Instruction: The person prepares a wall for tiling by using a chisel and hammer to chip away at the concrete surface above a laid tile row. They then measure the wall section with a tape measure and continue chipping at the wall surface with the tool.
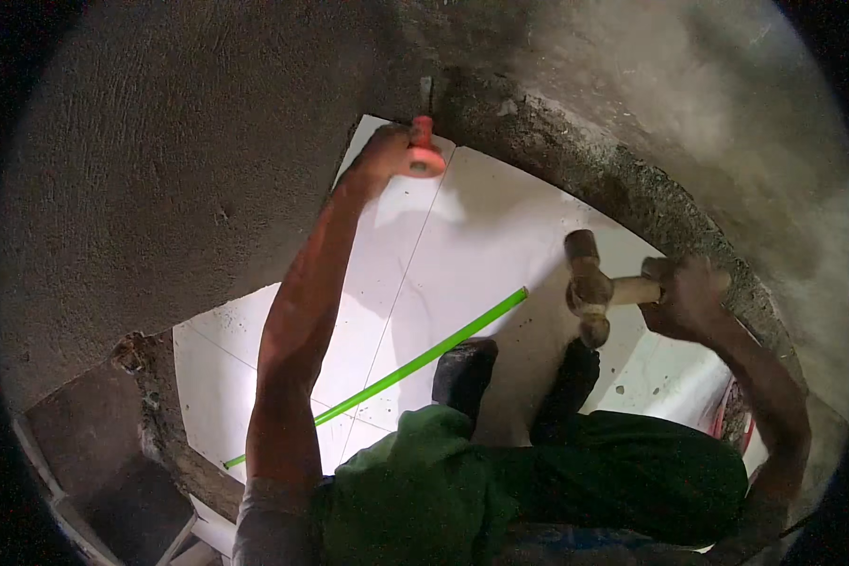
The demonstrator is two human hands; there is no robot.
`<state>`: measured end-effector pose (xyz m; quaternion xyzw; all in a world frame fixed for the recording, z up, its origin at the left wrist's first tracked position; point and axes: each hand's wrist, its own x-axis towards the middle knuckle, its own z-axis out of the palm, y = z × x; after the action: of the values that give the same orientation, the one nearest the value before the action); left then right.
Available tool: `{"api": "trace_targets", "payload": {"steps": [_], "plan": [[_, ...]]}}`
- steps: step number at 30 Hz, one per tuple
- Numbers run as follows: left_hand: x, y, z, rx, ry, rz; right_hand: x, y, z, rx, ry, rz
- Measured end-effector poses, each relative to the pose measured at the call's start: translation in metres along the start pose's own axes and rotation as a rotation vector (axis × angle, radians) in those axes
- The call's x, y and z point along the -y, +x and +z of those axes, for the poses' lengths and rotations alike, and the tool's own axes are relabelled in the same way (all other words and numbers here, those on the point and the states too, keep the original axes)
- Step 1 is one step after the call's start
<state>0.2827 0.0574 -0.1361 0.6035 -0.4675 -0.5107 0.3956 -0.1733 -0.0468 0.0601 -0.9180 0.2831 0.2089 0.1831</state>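
Note:
My left hand (385, 158) is closed around a chisel (423, 132) with a red handle and a round hand guard. Its metal blade points away from me, toward the rough strip where the wall meets the white floor tiles (481, 217). Whether the tip touches the wall is hard to make out. On the right, my right hand (690, 297) grips the wooden handle of a ball-peen hammer (590, 288). The hammer head is held over the tiles, well apart from the chisel, and looks slightly blurred.
A bright green rod (424, 357) lies slantwise across the tiles. Grey plastered walls (189, 189) close in at left and at the far right, with a broken, rough edge (613, 174) along the base. My dark-shod feet (464, 373) stand between, with small debris (620, 389) nearby.

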Motion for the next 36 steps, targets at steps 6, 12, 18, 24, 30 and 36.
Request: {"api": "trace_targets", "payload": {"steps": [6, 12, 18, 24, 30, 36], "plan": [[0.037, 0.054, -0.015, -0.046, -0.344, -0.224, 0.031, 0.068, 0.012, 0.071, -0.210, -0.050], [0.055, 0.074, -0.015, -0.095, -0.299, -0.238, 0.074, 0.125, 0.049, -0.201, -0.069, -0.331], [0.049, 0.065, -0.028, -0.046, -0.584, -0.186, 0.125, 0.160, 0.051, -0.196, -0.123, -0.668], [0.001, 0.079, -0.014, -0.056, -0.297, -0.344, 0.065, 0.240, 0.081, -0.499, -0.160, -0.380], [0.045, 0.082, -0.031, -0.026, -0.399, -0.131, 0.125, 0.193, 0.054, -0.483, -0.040, -0.710], [0.035, 0.116, -0.032, 0.062, -0.428, -0.202, 0.085, 0.233, 0.051, -0.344, -0.012, -0.013]]}}
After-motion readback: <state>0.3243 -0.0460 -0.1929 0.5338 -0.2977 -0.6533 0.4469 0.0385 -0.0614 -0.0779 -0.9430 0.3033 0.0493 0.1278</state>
